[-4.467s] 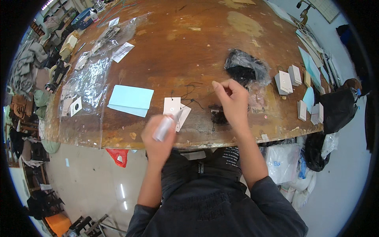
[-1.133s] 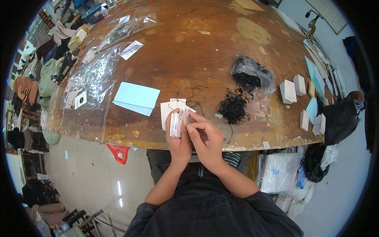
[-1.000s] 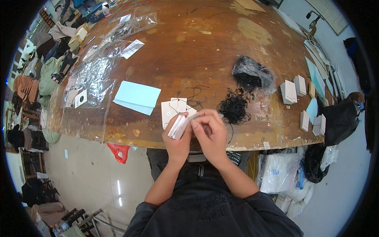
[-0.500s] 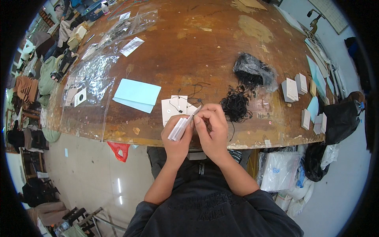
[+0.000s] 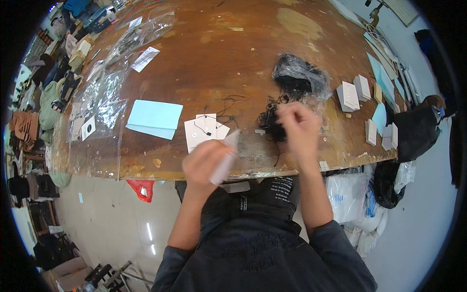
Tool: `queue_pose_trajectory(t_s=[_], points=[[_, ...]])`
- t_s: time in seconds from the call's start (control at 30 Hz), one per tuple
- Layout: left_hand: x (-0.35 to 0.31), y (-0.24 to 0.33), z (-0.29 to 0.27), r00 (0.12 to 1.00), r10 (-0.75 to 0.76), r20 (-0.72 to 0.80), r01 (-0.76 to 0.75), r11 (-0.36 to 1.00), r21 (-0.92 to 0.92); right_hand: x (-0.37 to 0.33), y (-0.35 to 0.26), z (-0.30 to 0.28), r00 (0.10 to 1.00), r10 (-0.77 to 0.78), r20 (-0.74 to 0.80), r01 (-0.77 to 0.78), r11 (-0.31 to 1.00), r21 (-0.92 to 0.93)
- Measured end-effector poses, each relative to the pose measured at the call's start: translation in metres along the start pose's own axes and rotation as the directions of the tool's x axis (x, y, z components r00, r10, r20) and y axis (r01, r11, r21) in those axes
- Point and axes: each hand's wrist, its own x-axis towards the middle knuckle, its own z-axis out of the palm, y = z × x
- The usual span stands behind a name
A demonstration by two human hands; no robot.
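1. The loose black strings (image 5: 270, 122) could tangle or snag as the right hand (image 5: 297, 130), fingers pinched narrow among them, draws one out.
2. The left hand (image 5: 206, 163) grips a blurred white card stack (image 5: 224, 156), which could fan apart.
3. That stack is thin and pale, left of the strings, over the table (image 5: 204, 58) edge.
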Motion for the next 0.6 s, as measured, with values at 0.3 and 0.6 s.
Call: queue_pose_trajectory(t_s=[0.3,0.6], points=[[0.026,-0.039,-0.012,0.461,-0.879,-0.120,0.624,0.418,-0.660,-0.034,0.016,-0.035,0.757,-0.499,0.421,0.653,0.589,-0.477],[0.006,-0.006,-0.010,0.514,-0.857,0.024,0.603,0.341,-0.721,0.005,0.017,-0.011,0.914,-0.199,0.354,0.400,0.592,-0.700]])
